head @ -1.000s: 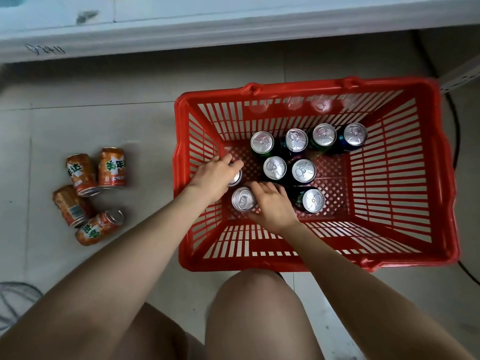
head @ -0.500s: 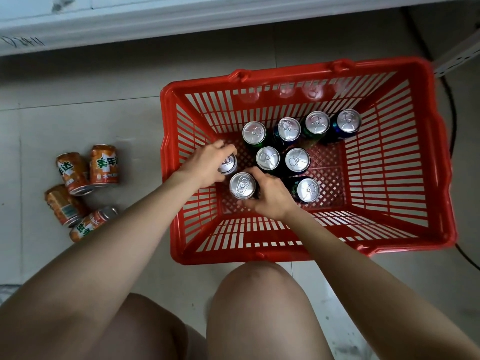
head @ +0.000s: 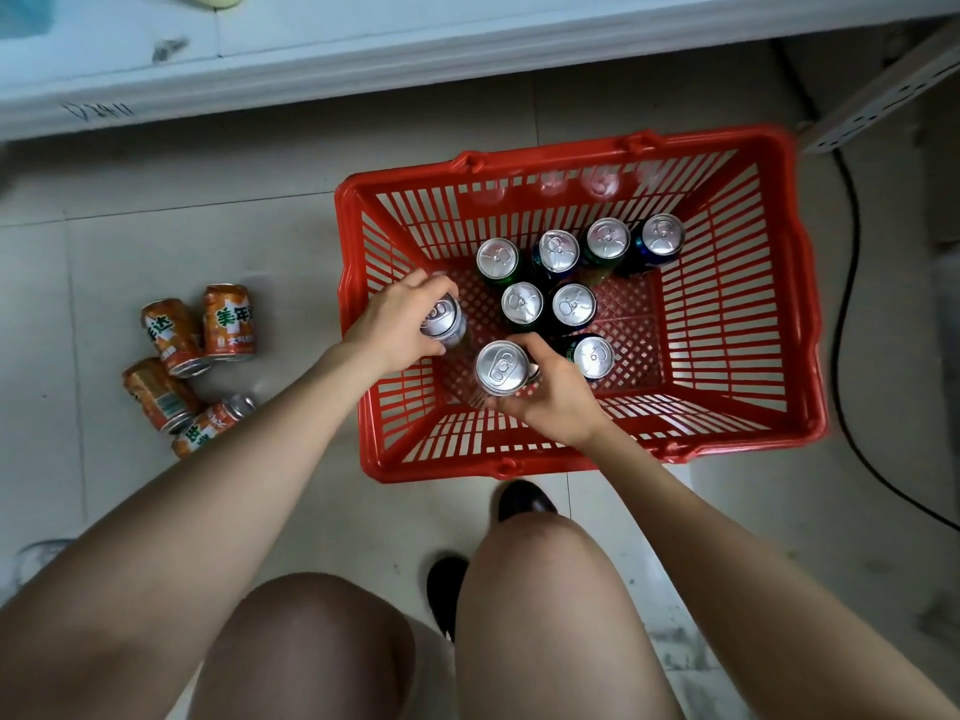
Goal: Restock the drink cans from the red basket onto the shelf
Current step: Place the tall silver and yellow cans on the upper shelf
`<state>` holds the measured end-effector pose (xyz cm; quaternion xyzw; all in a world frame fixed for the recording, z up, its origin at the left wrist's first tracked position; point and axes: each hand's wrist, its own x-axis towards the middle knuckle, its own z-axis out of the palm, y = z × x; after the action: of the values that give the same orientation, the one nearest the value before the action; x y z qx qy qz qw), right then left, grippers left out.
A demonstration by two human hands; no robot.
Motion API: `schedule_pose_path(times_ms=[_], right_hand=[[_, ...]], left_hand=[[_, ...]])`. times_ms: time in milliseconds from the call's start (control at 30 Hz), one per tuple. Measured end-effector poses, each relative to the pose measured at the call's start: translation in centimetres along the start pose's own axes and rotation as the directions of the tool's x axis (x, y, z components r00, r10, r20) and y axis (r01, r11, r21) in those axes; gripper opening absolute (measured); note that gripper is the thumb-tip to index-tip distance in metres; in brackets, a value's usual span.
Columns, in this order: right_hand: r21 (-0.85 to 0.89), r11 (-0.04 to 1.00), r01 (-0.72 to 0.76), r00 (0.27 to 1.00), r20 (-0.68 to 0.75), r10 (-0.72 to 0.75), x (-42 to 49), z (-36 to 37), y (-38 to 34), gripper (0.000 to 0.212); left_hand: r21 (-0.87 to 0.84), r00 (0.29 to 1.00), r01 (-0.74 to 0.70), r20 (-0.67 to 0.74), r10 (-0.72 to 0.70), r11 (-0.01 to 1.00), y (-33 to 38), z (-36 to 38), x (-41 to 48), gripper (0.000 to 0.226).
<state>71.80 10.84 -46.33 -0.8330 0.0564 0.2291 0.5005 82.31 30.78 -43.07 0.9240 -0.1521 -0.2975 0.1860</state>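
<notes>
Both hands are coming up out of the red basket, each bringing a can that was sitting lower among the others a moment ago. The left hand is curling round a tilted can, whose lid is now leaning toward the basket's middle. The right hand is gripping an upright can from the near side, and that lid is looming larger than before. By my reading the pick is done and the carry to the shelf is starting. Seven cans are still standing in the basket, so much restocking is remaining. Four orange cans are sitting in a loose cluster on the floor, well left of the basket. Fingers are covering the labels of both lifted cans, the basket cans are showing little but lids, and the shelf is being cut off at the top edge, so its free space cannot be judged.
</notes>
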Motion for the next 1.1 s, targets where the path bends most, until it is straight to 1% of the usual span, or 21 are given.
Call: schedule_pose_path(times_ms=[200,367,467,633,767,933,1100], right_hand=[[0.08,0.996,-0.041,0.995,-0.086,0.048,-3.9,-3.1,-4.1,0.062],[0.174,0.98,-0.095,0.981,-0.15,0.122,-6.8,-6.8,-8.6,0.059],[0.216,0.972,-0.093,0.976,-0.171,0.132,-8.1,-9.4,-11.9,0.056],[0.247,0.966,-0.077,0.972,-0.195,0.128,-10.1,-13.7,-17.8,0.065],[0.231,0.972,-0.032,0.969,-0.232,0.088,-12.2,-17.0,-23.0,0.065],[0.262,0.964,0.038,0.964,-0.262,0.033,-15.6,-20.3,-28.9,0.057],[0.254,0.953,0.167,0.941,-0.329,-0.077,-20.4,-22.7,-34.1,0.053]], left_hand=[[-0.069,0.997,-0.012,-0.082,0.007,0.998,2.7,-3.7,-3.7,0.07],[-0.134,0.984,0.007,-0.177,-0.031,0.991,5.6,-7.8,-6.7,0.066],[-0.171,0.969,0.007,-0.24,-0.049,0.985,7.5,-10.5,-8.3,0.065],[-0.228,0.94,-0.011,-0.334,-0.068,0.974,11.0,-15.9,-11.7,0.062],[-0.253,0.916,-0.044,-0.397,-0.063,0.966,14.1,-20.3,-15.2,0.061],[-0.27,0.891,-0.058,-0.448,-0.072,0.961,17.2,-24.5,-20.0,0.063],[-0.326,0.855,-0.117,-0.514,-0.071,0.938,21.0,-27.8,-25.7,0.064]])
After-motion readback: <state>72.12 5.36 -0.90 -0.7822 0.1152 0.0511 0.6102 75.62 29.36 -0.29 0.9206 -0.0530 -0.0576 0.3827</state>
